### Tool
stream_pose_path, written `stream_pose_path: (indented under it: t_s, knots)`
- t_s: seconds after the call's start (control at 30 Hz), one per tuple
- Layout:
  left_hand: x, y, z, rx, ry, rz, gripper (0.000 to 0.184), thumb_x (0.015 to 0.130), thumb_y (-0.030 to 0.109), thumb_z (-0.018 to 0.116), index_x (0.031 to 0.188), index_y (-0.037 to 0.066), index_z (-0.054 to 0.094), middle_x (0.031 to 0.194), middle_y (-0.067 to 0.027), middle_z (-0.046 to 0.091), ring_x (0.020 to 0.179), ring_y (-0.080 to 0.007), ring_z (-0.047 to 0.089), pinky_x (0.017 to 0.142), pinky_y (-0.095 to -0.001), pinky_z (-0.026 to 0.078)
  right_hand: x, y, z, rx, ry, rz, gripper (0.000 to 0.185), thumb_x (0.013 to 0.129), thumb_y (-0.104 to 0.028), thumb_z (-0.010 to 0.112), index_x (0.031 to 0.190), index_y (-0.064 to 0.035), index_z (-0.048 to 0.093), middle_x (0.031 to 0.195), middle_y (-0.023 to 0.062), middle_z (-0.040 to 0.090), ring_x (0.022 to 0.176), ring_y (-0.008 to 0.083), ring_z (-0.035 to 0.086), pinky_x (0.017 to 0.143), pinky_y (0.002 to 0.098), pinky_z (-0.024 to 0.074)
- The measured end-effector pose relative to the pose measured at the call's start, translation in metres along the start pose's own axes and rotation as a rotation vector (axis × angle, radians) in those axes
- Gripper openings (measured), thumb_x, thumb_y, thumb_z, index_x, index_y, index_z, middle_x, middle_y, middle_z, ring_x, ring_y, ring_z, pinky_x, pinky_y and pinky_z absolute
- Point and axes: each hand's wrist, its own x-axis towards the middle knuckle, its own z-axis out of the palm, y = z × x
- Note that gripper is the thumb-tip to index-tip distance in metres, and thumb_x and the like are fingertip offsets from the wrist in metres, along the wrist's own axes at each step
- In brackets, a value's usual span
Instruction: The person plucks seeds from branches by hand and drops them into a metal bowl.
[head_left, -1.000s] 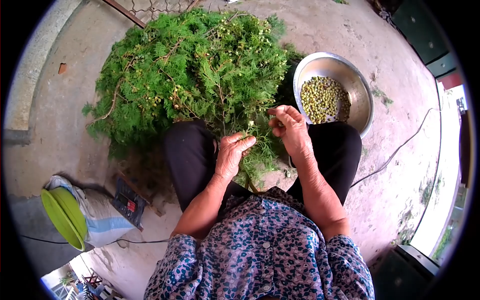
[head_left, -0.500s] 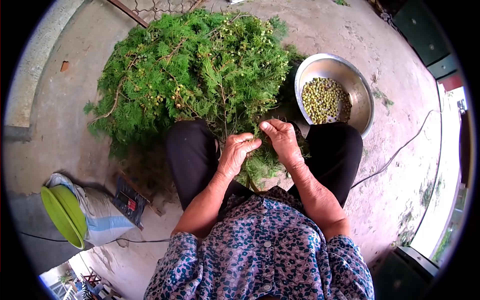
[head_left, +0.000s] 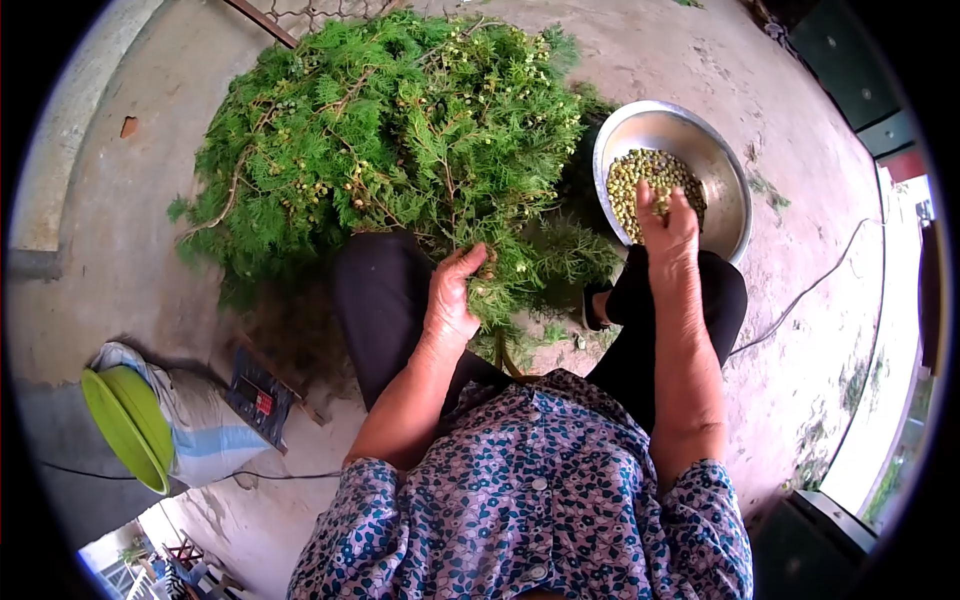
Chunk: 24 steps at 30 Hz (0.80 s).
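Note:
My left hand (head_left: 453, 297) is closed round a leafy evergreen sprig (head_left: 510, 275) between my knees; its fingertips are partly hidden by the foliage. Over the near side of a metal basin (head_left: 727, 205), my right hand (head_left: 668, 228) has its thumb and fingers apart. Small green-yellow cones (head_left: 640, 170) lie in the basin, and some show between those fingers, though I cannot tell whether any are in the air. Beyond my left hand lies a big heap of evergreen branches (head_left: 400, 140) bearing similar small cones.
At the left, a bright green basin (head_left: 125, 425) leans against a white and blue sack (head_left: 210, 435). A dark cable (head_left: 800, 290) runs over the concrete floor (head_left: 680, 60) at the right. A metal bar (head_left: 262, 22) lies at the back.
My right hand has moved from beside my left hand to the right, over the metal basin, and its fingers have parted. My left hand has shifted slightly left, and more of the sprig shows.

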Motion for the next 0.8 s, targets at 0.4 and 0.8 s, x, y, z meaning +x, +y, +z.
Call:
stream_pose_path:
  t_s: [0.4,0.8]
  knots:
    - [0.01,-0.003,-0.008,-0.17,-0.04,-0.093,0.024,0.077,0.022,0.06,0.092,0.003,0.059,0.084,-0.0078,0.062,0.073,-0.0189,0.06,0.064,-0.0327,0.051,-0.007,-0.044,-0.021,-1.464,0.186,-0.654,0.031,0.087,-0.012,0.051,0.11,0.0072,0.048,0.085,0.0115,0.058,0.076,0.0223,0.057,0.069,0.0289,0.0493]
    - [0.013,-0.008,-0.004,-0.223,-0.114,-0.116,0.024,0.088,0.022,0.047,0.099,0.002,0.054,0.085,-0.0088,0.062,0.072,-0.0205,0.061,0.059,-0.0311,0.051,-0.103,0.084,0.038,-1.398,-0.806,-0.856,0.019,0.071,-0.006,0.064,0.089,-0.0036,0.063,0.073,0.0116,0.057,0.067,0.0255,0.057,0.059,0.0302,0.0463]
